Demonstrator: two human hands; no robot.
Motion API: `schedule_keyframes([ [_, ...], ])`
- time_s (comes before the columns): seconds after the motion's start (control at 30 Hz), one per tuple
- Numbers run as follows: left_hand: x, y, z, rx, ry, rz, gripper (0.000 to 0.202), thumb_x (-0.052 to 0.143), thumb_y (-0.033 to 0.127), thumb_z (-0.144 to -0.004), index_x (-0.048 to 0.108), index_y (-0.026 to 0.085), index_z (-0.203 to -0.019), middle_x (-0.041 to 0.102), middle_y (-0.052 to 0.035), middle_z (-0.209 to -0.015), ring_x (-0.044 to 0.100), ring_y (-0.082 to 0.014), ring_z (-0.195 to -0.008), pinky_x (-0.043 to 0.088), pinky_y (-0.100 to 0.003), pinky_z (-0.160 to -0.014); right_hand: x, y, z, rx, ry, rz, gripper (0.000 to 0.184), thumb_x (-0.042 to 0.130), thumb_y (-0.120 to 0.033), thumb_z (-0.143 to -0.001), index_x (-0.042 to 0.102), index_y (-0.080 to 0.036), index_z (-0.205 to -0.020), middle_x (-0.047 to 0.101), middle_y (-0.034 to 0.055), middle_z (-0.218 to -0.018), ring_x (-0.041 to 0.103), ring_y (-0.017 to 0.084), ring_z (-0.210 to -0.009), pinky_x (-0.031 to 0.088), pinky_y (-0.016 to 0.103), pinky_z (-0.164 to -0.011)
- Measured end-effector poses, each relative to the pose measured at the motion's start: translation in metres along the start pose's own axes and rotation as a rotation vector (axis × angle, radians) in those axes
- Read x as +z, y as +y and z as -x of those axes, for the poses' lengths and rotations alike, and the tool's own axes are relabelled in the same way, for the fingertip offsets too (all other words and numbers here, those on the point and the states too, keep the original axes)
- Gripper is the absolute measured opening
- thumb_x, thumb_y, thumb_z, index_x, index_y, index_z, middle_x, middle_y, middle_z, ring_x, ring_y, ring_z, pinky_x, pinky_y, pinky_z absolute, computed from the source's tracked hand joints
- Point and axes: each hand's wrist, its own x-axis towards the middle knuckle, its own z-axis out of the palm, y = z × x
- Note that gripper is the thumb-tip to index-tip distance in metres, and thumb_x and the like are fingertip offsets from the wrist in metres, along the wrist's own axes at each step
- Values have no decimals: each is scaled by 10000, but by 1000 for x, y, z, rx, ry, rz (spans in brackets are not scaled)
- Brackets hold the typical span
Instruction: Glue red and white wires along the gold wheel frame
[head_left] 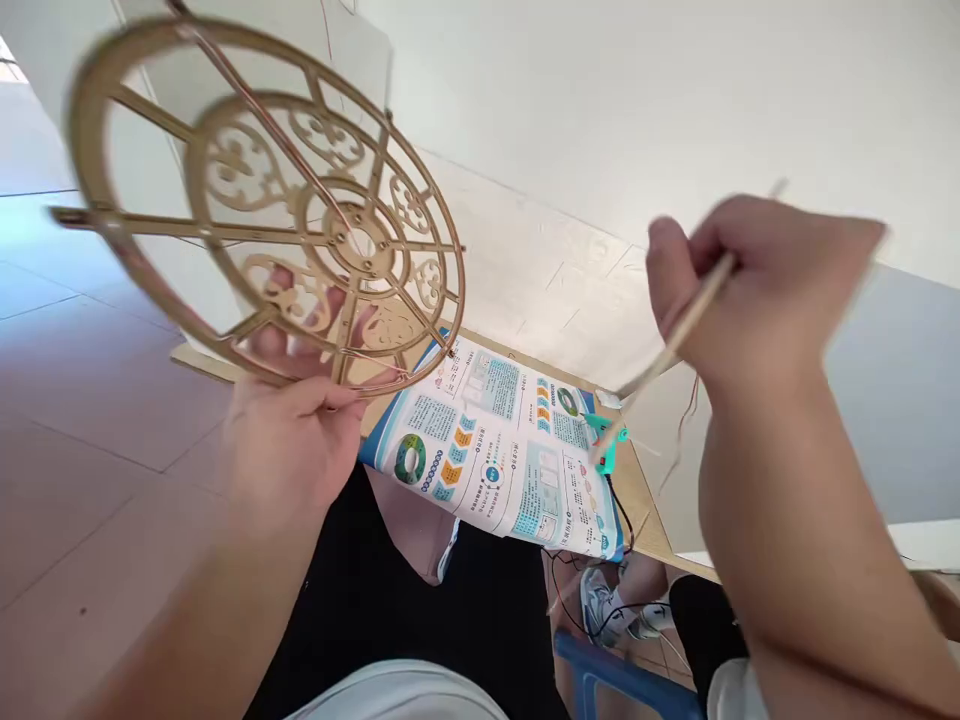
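My left hand grips the lower rim of a round openwork wooden frame, with its fingers behind the lattice. The frame is light brown, with spokes, rings and curled cut-out patterns, and is held tilted in the air at the upper left. Closed around a thin wooden stick, my right hand is raised at the right. The stick slants down to the left over the table, its lower end in front of a teal glue gun. Both the frame and the stick are apart from each other.
A printed sheet with text and coloured diagrams covers much of the wooden table. A white wall stands behind it. Dark cables hang over the edge. Below are a blue stool and another person's shoe.
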Motion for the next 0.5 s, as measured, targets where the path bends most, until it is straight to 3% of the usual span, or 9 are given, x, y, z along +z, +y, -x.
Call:
schedule_keyframes([
  [0.1, 2, -17, -18, 18, -43, 8, 444, 548, -163, -592, 557, 212, -830, 771, 36, -1190, 614, -274, -1367, 519, -631, -1165, 50, 49, -49, 19, -79, 22, 449, 602, -259, -922, 308, -271, -584, 326, -55, -550, 242, 99, -560, 261, 344, -581],
  [0.2, -5, -39, -30, -22, -97, 0, 480, 554, -136, -622, 675, 237, -897, 782, 35, -1225, 592, -279, -1409, 493, -592, -1212, 100, 90, -62, 107, -248, 85, 358, 627, -276, -923, 385, -272, -659, 485, -39, -647, 364, 108, -625, 363, 312, -649],
  [0.3, -22, -59, -42, -96, -72, -13, 505, 580, -57, -708, 749, 303, -1019, 779, 47, -1272, 562, -311, -1447, 474, -620, -1224, 148, 114, -33, 126, -473, 75, 265, 812, -276, -765, 552, -231, -786, 648, 15, -808, 531, 158, -740, 456, 329, -738],
  [0.37, -37, -69, -52, -151, -10, -46, 515, 599, -8, -743, 765, 340, -1084, 780, 50, -1281, 560, -331, -1451, 478, -640, -1216, 173, 121, 1, 164, -597, 75, 382, 901, -250, -618, 630, -208, -884, 714, 88, -998, 625, 261, -942, 495, 423, -871],
  [0.43, -52, -78, -63, -205, 22, -85, 523, 609, 25, -758, 771, 367, -1120, 783, 57, -1280, 562, -334, -1451, 490, -622, -1214, 186, 121, 38, 224, -662, 64, 481, 945, -281, -536, 660, -203, -916, 722, 144, -1113, 624, 363, -1105, 502, 504, -919],
  [0.5, -66, -88, -74, -271, 18, -115, 516, 611, 58, -782, 767, 381, -1153, 781, 60, -1291, 560, -333, -1454, 508, -599, -1204, 188, 115, 72, 311, -701, 45, 479, 939, -387, -589, 673, -206, -944, 725, 166, -1117, 645, 388, -1078, 528, 513, -842],
])
